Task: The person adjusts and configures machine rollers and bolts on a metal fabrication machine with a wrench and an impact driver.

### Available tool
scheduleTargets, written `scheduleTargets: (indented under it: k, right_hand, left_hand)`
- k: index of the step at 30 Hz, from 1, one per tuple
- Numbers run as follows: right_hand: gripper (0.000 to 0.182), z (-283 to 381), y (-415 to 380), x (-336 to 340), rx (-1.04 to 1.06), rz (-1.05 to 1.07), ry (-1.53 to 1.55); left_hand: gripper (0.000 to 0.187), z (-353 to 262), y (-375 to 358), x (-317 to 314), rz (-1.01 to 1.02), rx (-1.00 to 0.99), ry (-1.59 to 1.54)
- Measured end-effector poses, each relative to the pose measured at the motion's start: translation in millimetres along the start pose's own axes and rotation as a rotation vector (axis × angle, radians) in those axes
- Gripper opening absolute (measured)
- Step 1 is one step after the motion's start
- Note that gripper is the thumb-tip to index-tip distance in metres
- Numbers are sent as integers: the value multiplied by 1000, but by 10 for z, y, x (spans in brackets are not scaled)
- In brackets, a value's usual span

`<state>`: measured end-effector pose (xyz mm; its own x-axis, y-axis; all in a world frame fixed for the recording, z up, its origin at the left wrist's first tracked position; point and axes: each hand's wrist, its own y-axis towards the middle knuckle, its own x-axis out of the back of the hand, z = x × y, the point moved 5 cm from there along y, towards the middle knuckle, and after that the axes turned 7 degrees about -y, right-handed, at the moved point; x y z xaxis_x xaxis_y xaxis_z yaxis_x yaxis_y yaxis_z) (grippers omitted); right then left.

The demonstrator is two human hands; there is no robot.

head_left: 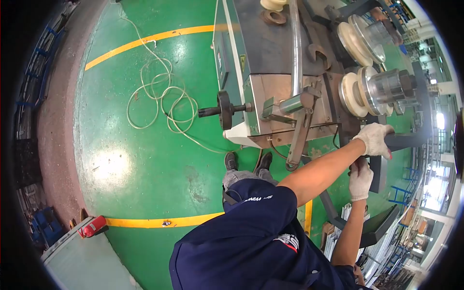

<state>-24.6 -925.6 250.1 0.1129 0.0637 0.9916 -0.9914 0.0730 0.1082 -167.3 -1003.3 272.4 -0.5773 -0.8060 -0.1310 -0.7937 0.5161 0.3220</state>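
My left hand (374, 138), in a white knit glove with bare fingertips, curls over the end of a dark metal bar (408, 140) on the right side of a machine. Just below it my right hand (360, 180), gloved the same way, has its fingers bent together at a dark part; what they hold is hidden. Beside this hand stands a dark upright plate (379, 174). Above my hands sit a cream grooved roller (351, 94) and a steel shaft with a nut (389, 87). A second roller pair (355, 41) is farther up.
The machine body (270, 43) carries a long steel tube (296, 48), a lever arm (300, 140) and a black handwheel (224, 110). A loose pale hose (169, 96) lies coiled on the green floor. A red fire extinguisher (93, 226) is at lower left; metal profiles (333, 241) lie at lower right.
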Motion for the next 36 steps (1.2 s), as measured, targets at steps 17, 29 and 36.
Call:
scheduleTargets:
  k: [17, 29, 36]
  right_hand:
    - [20, -33, 61, 15, 193, 6, -288]
    - [25, 33, 153, 86, 163, -13, -83]
    - [50, -187, 106, -34, -22, 0, -272]
  left_hand:
    - [91, -35, 19, -21, 0, 20, -30]
    - [95, -74, 35, 29, 42, 8, -84]
    - [98, -23, 127, -69, 48, -55, -85]
